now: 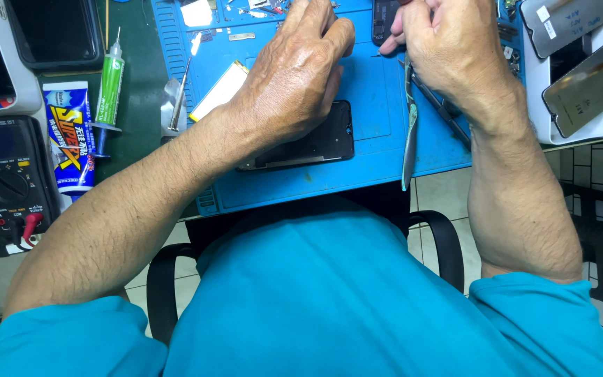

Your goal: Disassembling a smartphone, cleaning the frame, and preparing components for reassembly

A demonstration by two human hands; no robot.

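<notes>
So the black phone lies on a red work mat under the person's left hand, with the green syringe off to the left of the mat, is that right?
Not quite: the work mat is blue, not red, as the head view shows. The rest holds: the black phone lies on it, partly under the left hand, and the green syringe lies off to the left of the mat.

Blue-and-yellow glue tube package (69,136) left of mat, green-labelled syringe (110,82) beside it, dark phone screens (584,84) at right
</notes>
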